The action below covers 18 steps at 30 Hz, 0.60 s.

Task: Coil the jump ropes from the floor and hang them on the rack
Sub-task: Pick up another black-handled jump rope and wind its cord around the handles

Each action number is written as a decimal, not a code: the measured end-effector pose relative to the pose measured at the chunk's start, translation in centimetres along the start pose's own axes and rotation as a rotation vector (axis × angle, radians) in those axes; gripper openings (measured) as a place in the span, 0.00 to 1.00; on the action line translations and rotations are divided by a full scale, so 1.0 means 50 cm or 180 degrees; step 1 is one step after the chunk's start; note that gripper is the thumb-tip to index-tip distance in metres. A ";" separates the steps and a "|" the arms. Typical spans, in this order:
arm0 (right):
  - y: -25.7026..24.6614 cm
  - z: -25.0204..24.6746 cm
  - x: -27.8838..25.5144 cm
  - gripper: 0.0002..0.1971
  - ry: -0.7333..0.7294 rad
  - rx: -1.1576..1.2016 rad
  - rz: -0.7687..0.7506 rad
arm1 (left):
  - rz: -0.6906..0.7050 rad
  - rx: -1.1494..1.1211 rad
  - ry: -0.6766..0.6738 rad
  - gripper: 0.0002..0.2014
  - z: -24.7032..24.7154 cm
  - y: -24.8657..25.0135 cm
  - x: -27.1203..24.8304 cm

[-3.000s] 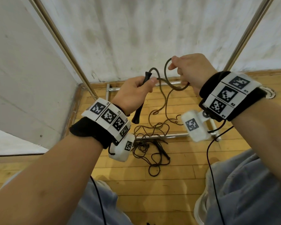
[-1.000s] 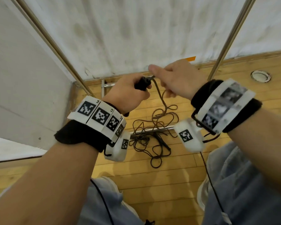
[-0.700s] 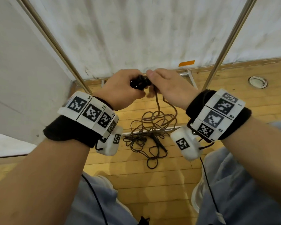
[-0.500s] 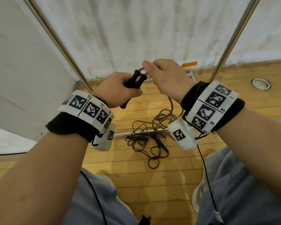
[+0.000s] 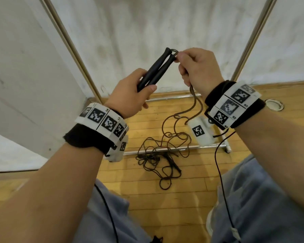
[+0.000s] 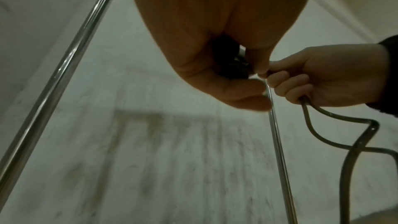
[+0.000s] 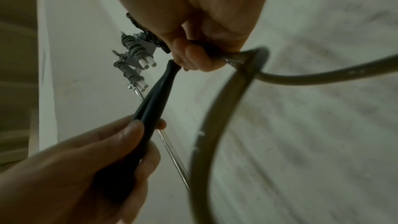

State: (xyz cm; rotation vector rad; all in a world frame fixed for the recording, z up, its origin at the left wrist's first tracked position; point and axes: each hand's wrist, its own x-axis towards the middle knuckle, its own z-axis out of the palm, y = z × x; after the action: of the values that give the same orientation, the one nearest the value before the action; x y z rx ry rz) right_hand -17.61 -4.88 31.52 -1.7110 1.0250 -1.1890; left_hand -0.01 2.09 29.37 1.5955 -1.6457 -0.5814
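Note:
My left hand (image 5: 130, 95) grips two black jump rope handles (image 5: 158, 69) side by side, their tips pointing up and right. My right hand (image 5: 198, 71) pinches the dark rope (image 5: 193, 95) right at the handle tips, its other fingers curled round the cord. From that hand the rope hangs down to a tangled pile (image 5: 158, 155) on the wooden floor, where another black handle (image 5: 172, 162) lies. In the right wrist view the handles (image 7: 150, 101) and a rope loop (image 7: 217, 117) show close up. The left wrist view shows my right hand (image 6: 318, 81) holding the rope (image 6: 312, 122).
The rack's two chrome uprights (image 5: 72, 48) (image 5: 253, 39) rise on either side of my hands, and its base bars (image 5: 165, 149) lie on the floor under the tangle. White walls stand behind and to the left. A round floor fitting (image 5: 274, 105) sits at the right.
Both hands have risen from near the floor. A second handle has joined the first in my left hand, and my right hand has shifted to the rope at the handle tips.

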 end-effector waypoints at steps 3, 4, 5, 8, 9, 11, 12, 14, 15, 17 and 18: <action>-0.004 -0.002 0.000 0.14 0.0210 -0.0284 -0.0167 | -0.0106 0.0254 -0.0167 0.04 0.002 0.005 0.000; -0.004 -0.001 -0.001 0.14 0.0278 -0.0360 -0.0186 | -0.0120 0.0348 -0.0178 0.04 0.003 0.006 0.001; -0.003 0.002 0.000 0.14 0.0347 -0.0415 -0.0187 | -0.0103 0.0430 -0.0149 0.04 0.003 0.006 0.003; 0.003 0.006 0.003 0.15 0.0524 -0.0473 -0.0134 | 0.0062 0.0525 0.0079 0.14 0.006 0.012 0.008; 0.005 0.008 0.005 0.15 0.0565 -0.0468 -0.0111 | 0.0154 0.0591 0.0143 0.17 0.009 0.014 0.010; 0.009 0.010 0.011 0.15 0.0628 -0.0397 -0.0044 | 0.0312 0.0794 0.0246 0.19 0.018 0.018 0.011; 0.009 0.011 0.015 0.15 0.0647 -0.0318 -0.0002 | 0.0322 0.0823 0.0290 0.18 0.022 0.020 0.013; 0.010 0.010 0.023 0.15 0.0650 -0.0121 0.0057 | 0.0264 0.0640 0.0325 0.12 0.026 0.021 0.022; 0.013 0.011 0.025 0.15 0.0627 -0.0022 0.0086 | 0.0238 0.0400 0.0324 0.08 0.026 0.022 0.027; 0.024 0.015 0.026 0.14 0.0514 0.0069 0.0160 | 0.0162 -0.0209 0.0392 0.06 0.026 0.023 0.035; 0.032 0.021 0.025 0.14 0.0402 0.0011 0.0186 | 0.0101 -0.0495 0.0462 0.07 0.027 0.020 0.039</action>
State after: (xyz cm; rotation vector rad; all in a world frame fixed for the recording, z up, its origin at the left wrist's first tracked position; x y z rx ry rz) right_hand -16.59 -6.41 30.20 -1.6089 1.1402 -1.2735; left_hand -1.54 0.06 29.72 1.4613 -1.4797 -0.5500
